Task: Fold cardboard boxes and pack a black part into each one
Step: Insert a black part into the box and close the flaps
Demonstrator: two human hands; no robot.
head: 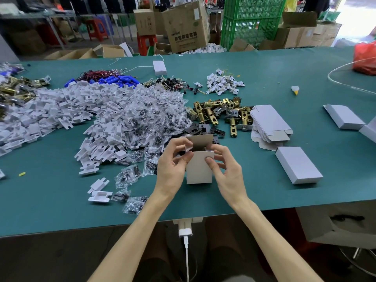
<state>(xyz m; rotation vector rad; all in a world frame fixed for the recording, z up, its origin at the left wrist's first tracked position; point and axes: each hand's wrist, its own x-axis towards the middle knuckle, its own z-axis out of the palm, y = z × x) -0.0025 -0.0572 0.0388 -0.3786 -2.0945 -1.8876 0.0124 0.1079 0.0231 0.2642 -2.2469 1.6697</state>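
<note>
A small white cardboard box (198,169) stands upright above the table's near middle, its top flap (200,140) raised and its top end uncovered. My left hand (173,167) grips its left side, thumb on the front near the top edge. My right hand (225,169) grips its right side, thumb pressed on the front face. Black metal plates (200,128) lie just behind the box. A stack of flat unfolded boxes (269,123) lies to the right. A folded closed box (298,164) rests near my right hand.
A big heap of white plastic inserts (67,106) and clear bags of small parts (146,117) covers the left of the green table (264,190). Brass latches (219,110) lie behind. More closed boxes (344,117) sit far right. A charger cable (186,251) hangs at the near edge.
</note>
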